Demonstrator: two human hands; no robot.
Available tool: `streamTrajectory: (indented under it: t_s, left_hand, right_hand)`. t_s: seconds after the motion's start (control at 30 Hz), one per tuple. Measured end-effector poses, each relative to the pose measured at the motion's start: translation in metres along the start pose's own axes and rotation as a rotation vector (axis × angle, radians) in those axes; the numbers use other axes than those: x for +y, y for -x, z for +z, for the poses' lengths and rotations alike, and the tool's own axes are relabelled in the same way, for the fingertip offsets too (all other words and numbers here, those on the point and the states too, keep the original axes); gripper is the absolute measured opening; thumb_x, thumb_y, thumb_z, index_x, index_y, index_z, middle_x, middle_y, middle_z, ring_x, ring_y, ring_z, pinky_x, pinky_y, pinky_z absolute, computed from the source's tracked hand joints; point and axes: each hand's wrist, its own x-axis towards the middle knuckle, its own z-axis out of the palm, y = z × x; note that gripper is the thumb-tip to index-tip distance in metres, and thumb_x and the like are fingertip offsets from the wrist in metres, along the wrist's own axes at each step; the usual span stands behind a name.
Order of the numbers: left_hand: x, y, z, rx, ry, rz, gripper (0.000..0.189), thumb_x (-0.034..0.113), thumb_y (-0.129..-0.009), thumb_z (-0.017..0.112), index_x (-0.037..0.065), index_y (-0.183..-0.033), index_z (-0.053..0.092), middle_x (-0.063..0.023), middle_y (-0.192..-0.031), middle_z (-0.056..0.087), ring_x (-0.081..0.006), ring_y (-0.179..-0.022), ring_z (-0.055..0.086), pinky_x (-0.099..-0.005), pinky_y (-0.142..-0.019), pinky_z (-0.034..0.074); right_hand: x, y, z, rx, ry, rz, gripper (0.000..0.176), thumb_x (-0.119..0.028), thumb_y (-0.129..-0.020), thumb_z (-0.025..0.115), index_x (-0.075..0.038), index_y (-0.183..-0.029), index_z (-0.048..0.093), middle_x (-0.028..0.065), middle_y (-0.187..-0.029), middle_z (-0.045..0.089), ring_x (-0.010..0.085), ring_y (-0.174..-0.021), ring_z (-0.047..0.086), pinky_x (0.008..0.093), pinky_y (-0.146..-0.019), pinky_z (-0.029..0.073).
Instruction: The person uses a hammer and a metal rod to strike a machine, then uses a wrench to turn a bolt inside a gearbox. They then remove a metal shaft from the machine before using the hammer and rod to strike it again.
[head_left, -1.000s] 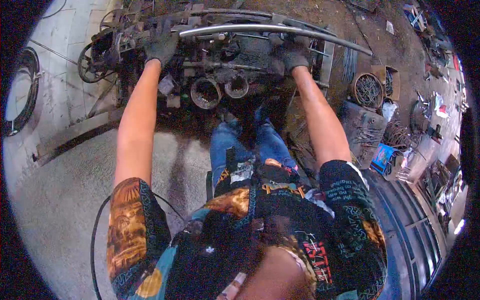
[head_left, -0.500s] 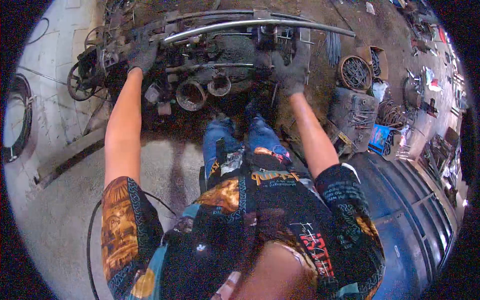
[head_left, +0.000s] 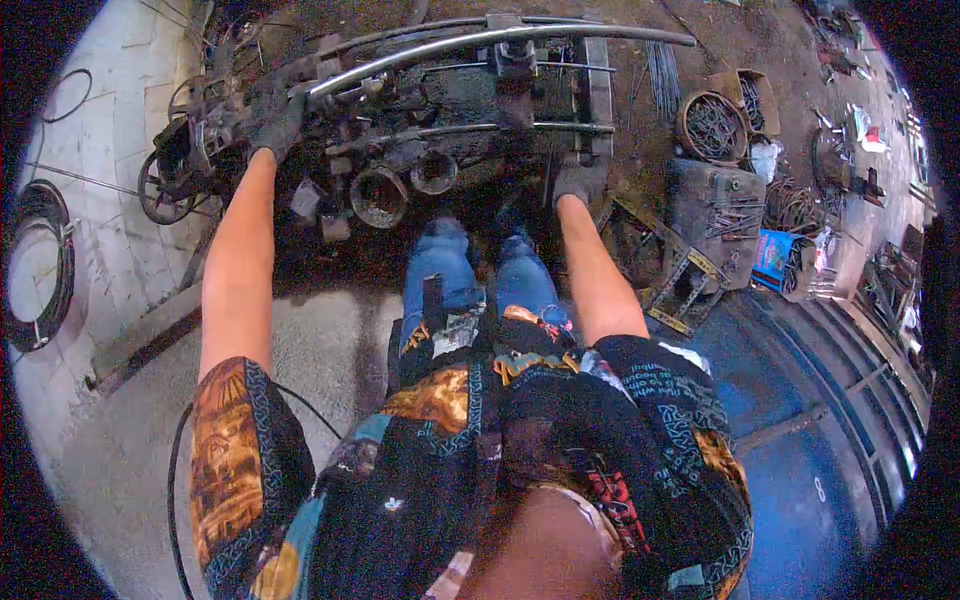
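A long bright metal pipe [head_left: 420,58] lies across the top of a dark, greasy machine [head_left: 455,100]. My left hand [head_left: 277,118], in a dark glove, is closed at the pipe's left end, though its fingers blend into the dark metal behind. Also gloved, my right hand [head_left: 580,180] is low at the machine's near right corner, below a thinner rod [head_left: 575,127] and apart from the pipe. Its fingers are hidden in shadow. Two round metal cups [head_left: 379,196] stick out from the machine's near side, between my hands.
A spoked wheel [head_left: 165,188] sits at the machine's left. On the right are a basket of metal pieces [head_left: 712,127], a metal case [head_left: 715,210] and an angled steel frame [head_left: 690,285]. Coiled cable [head_left: 40,265] lies at far left; blue metal panels [head_left: 800,430] are at lower right.
My right hand has come down toward me, away from the right part of the pipe and rods. My left hand stays near the pipe's left end. The view has shifted slightly.
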Motion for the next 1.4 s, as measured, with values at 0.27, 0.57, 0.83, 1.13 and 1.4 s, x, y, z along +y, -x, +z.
streamTrajectory:
  t_s: [0.27, 0.57, 0.83, 1.13, 1.4]
  left_hand:
    - [-0.012, -0.003, 0.026, 0.085, -0.025, 0.049, 0.047, 0.043, -0.096, 0.043, 0.013, -0.131, 0.05, -0.0212, -0.134, 0.051, -0.0393, -0.123, 0.05, -0.0538, -0.098, 0.043]
    - [0.007, -0.002, 0.007, 0.081, 0.017, -0.009, 0.044, 0.041, -0.096, 0.044, 0.014, -0.131, 0.052, -0.0212, -0.128, 0.055, -0.0373, -0.114, 0.054, -0.0518, -0.093, 0.045]
    - [0.034, 0.001, -0.009, 0.022, 0.026, -0.076, 0.043, 0.038, -0.096, 0.044, 0.015, -0.131, 0.054, -0.0212, -0.123, 0.059, -0.0355, -0.106, 0.058, -0.0499, -0.089, 0.047]
    - [0.061, 0.018, -0.04, -0.047, 0.009, -0.132, 0.041, 0.036, -0.097, 0.044, 0.016, -0.131, 0.055, -0.0212, -0.117, 0.062, -0.0335, -0.097, 0.062, -0.0479, -0.084, 0.049]
    - [0.066, 0.022, -0.048, -0.068, 0.021, -0.148, 0.04, 0.035, -0.097, 0.044, 0.017, -0.13, 0.057, -0.0213, -0.114, 0.064, -0.0331, -0.093, 0.065, -0.0476, -0.081, 0.05]
  right_hand:
    - [0.023, 0.035, -0.069, -0.252, 0.556, -0.684, 0.03, -0.016, -0.086, 0.059, -0.001, -0.112, 0.054, 0.0156, -0.082, 0.062, 0.0323, -0.076, 0.063, 0.0455, -0.071, 0.051]
    - [0.082, 0.09, -0.111, -0.384, 0.401, -0.565, 0.012, -0.021, -0.096, 0.052, -0.012, -0.088, 0.052, 0.0002, -0.066, 0.053, 0.0123, -0.049, 0.052, 0.0292, -0.041, 0.042]
    - [-0.085, 0.1, -0.009, -0.512, 0.219, -0.644, 0.031, -0.032, -0.1, 0.048, -0.004, -0.102, 0.062, 0.0186, -0.077, 0.061, 0.0422, -0.066, 0.058, 0.0472, -0.065, 0.048]
    - [-0.157, 0.094, 0.08, -0.333, 0.169, -0.307, 0.052, -0.045, -0.099, 0.042, 0.0, -0.094, 0.067, 0.0276, -0.097, 0.064, 0.0474, -0.097, 0.06, 0.0512, -0.078, 0.048]
    - [-0.161, 0.125, 0.04, -0.437, 0.329, -0.229, 0.048, -0.04, -0.101, 0.04, -0.001, -0.091, 0.066, 0.0274, -0.091, 0.065, 0.0474, -0.09, 0.061, 0.0529, -0.075, 0.047]
